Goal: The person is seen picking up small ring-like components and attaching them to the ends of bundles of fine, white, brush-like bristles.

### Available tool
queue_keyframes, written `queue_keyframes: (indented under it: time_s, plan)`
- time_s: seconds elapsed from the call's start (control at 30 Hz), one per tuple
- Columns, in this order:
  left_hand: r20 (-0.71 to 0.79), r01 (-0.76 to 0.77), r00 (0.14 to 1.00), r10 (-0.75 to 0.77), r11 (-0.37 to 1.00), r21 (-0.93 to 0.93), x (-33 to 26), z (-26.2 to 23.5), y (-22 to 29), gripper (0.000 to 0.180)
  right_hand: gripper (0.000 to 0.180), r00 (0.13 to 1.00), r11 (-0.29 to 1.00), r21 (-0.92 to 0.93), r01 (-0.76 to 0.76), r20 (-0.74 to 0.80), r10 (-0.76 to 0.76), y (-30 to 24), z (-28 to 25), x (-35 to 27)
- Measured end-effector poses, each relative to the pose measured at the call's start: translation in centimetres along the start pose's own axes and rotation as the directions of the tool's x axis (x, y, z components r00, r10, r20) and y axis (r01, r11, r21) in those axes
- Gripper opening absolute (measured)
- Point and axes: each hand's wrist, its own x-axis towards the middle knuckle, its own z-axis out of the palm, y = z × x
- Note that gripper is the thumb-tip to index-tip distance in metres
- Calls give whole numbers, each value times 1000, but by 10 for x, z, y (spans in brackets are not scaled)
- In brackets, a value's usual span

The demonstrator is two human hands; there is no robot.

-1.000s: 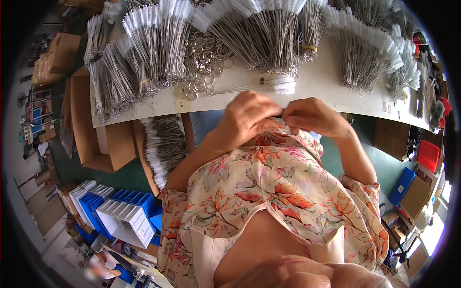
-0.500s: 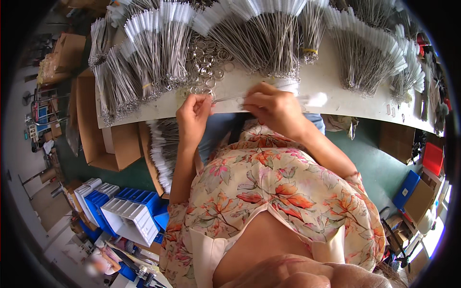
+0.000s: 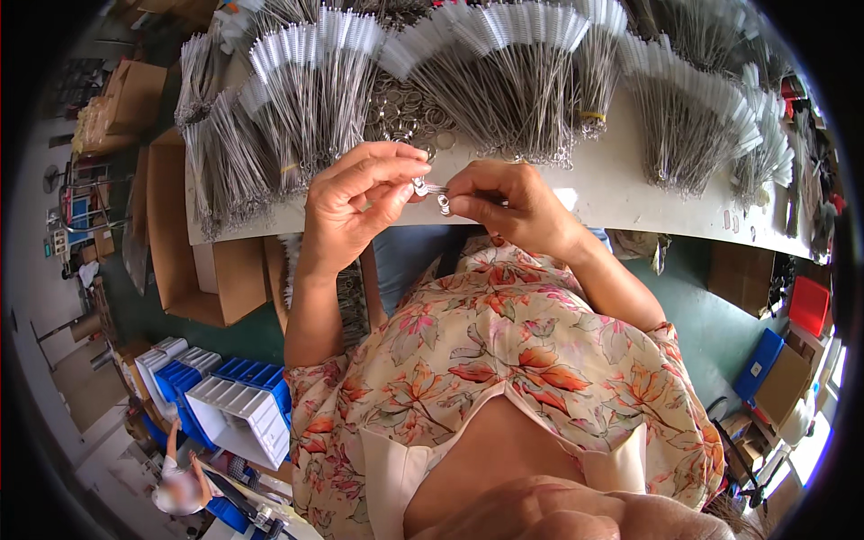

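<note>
My left hand (image 3: 353,205) is closed in a pinch, thumb and forefinger together at a small shiny metal ring (image 3: 419,186). Close beside it, my right hand (image 3: 522,205) grips a few thin wire brushes by their stems. Their looped wire ends (image 3: 443,202) stick out to the left of my right fingertips, next to the ring. Most of the stems are hidden behind the right hand. Beyond my hands, a pile of loose metal rings (image 3: 396,112) lies on the white table (image 3: 621,193).
Bundles of wire brushes with white bristles (image 3: 531,85) cover the back of the table, with more bundles to the left (image 3: 310,99) and right (image 3: 688,117). An open cardboard box (image 3: 184,261) stands at the left. Blue and white plastic bins (image 3: 238,409) lie lower left, near another person (image 3: 180,481).
My left hand has come up and turned, with its fingers spread more. My right hand has moved slightly, and the looped ends now show between my hands. The distant person has shifted.
</note>
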Motion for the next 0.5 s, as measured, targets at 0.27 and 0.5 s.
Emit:
queue_keyframes:
  time_s: [0.27, 0.5]
  plan:
    - [-113, -131, 984, 140, 988, 78, 4, 27, 21, 28, 17, 996, 879, 471, -74, 74, 44, -16, -11, -10]
    - [-80, -418, 832, 548, 717, 558, 14, 41, 39, 34, 15, 970, 906, 373, 198, -207, -127, -48, -1, -11]
